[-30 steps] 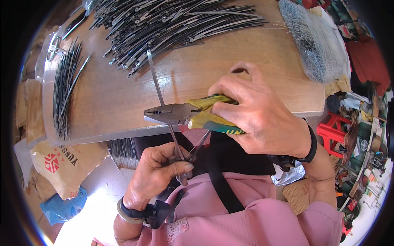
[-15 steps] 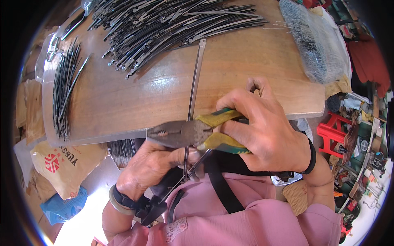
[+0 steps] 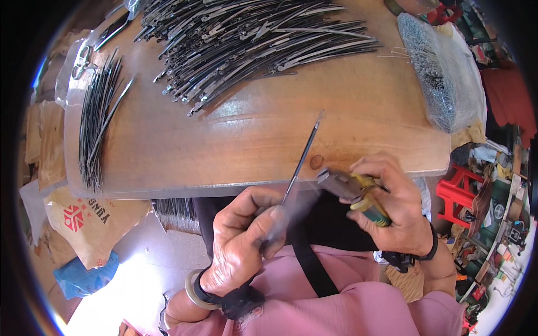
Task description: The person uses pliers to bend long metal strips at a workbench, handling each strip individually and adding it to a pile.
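Clasped between thumb and fingers of your left hand (image 3: pixel 241 235), the thin dark metal strip (image 3: pixel 303 158) slants up and rightward, its upper end over the brown wooden tabletop (image 3: pixel 252 151). To its right, your right hand (image 3: pixel 397 210) grasps steel pliers with yellow-and-green handles (image 3: pixel 342 186), their head apart from the strip. Farther right stands a red plastic stool (image 3: pixel 457 193).

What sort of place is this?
Probably a small workshop: a big heap of thin dark strips lies on the wooden table, and the right hand grips pliers.
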`<state>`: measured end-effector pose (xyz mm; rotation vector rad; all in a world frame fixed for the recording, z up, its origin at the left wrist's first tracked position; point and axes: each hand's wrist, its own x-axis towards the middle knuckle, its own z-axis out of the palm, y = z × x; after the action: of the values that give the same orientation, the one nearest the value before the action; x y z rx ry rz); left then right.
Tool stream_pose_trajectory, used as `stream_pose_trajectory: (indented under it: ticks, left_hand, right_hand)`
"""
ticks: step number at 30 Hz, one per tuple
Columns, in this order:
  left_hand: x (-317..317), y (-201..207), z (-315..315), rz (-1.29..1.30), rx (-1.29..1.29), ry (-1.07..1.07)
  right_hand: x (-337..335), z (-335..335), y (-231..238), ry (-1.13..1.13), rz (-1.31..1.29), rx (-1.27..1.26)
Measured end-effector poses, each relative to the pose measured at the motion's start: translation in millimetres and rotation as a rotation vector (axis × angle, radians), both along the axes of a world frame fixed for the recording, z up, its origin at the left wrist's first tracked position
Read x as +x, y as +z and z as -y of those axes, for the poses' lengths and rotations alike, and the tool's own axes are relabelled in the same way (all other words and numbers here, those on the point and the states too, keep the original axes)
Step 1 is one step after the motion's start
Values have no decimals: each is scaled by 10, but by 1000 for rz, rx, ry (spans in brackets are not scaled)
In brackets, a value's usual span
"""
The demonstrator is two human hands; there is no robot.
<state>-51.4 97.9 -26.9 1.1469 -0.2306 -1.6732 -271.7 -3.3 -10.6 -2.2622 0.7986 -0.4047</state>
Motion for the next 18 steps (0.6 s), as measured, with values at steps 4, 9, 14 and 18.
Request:
stream_pose_trajectory:
  ticks: [4, 9, 14, 18]
  left_hand:
    - [41, 23, -78, 173, -159, -23]
    - [-15, 33, -44, 428, -175, -14]
    - [115, -52, -37, 536, -129, 82]
    - [392, 98, 302, 548, -158, 234]
  right_hand:
    - [24, -59, 13, 60, -25, 163]
    - [49, -52, -33, 203, -72, 95]
    - [245, 28, -19, 290, -115, -47]
    - [538, 335, -17, 282, 69, -111]
